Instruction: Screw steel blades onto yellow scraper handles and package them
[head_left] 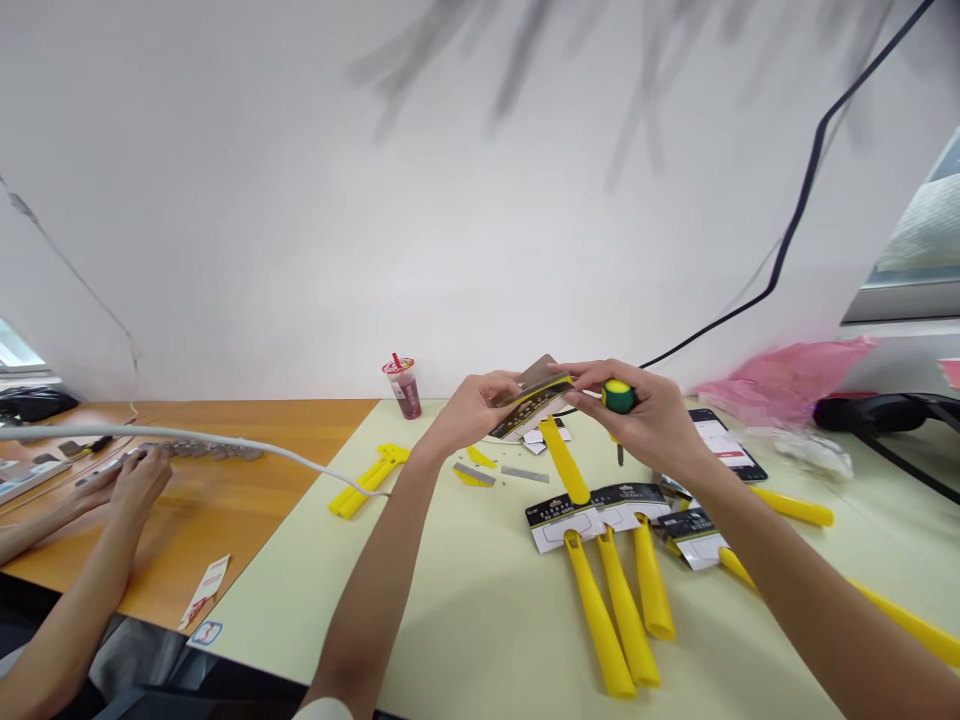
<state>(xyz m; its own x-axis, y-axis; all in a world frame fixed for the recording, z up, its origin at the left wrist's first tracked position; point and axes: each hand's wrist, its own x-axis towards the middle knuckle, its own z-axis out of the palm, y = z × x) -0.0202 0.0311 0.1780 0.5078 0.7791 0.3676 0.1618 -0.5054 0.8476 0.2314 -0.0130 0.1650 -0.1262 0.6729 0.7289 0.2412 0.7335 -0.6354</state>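
Note:
In front of me, my left hand (484,405) pinches the left edge of a yellow-handled scraper (556,385) wrapped in a black and white card (525,412), its grey metal plate on top. My right hand (641,405) has its fingertips on the right end of the same scraper. Tucked in that hand is a screwdriver (619,397) with a green and yellow handle, shaft pointing down. The scraper's yellow handle (566,465) hangs toward the table. Below lie several carded scrapers (604,610), yellow handles toward me.
Loose blades (525,474) and yellow pieces (474,472) lie behind my left wrist. A yellow tool (367,482) and a drink cup (405,388) stand left. A phone (726,445) and pink bag (787,380) are right. Another person's hands (142,480) work at the orange table.

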